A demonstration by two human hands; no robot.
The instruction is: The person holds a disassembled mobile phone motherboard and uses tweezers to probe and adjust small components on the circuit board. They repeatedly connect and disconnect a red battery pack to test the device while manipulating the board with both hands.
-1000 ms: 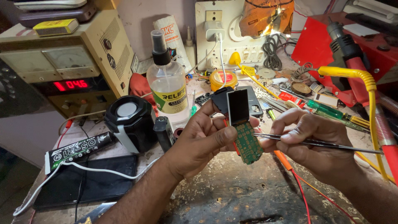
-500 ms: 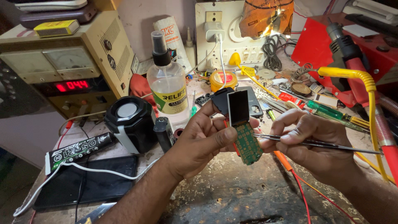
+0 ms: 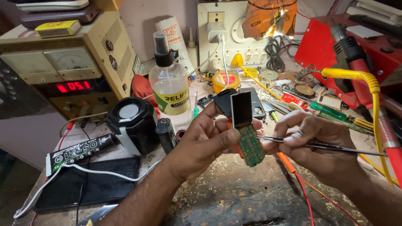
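Circuit board: green phone circuit board with a small dark screen at its top, held upright above the worn wooden bench, in the middle of the view.
Left hand: left hand pinches the board from its left side, thumb lying across the green part, fingers behind the screen.
Right hand: right hand is closed on thin metal tweezers; the fingers press together around them.
Tweezers tip: it points left and touches the right edge of the green board, just under the screen.
Wires: one red wire and one orange wire run over the bench under the right hand.
Left side, near: flat black tablet lies on the bench with a white cable across it.
Behind it: black round speaker and a clear spray bottle with yellow label.
Far left: beige power supply box with red digits.
Far middle: white wall socket panel with a plug in it.
Far right: yellow-handled soldering iron before a red box.
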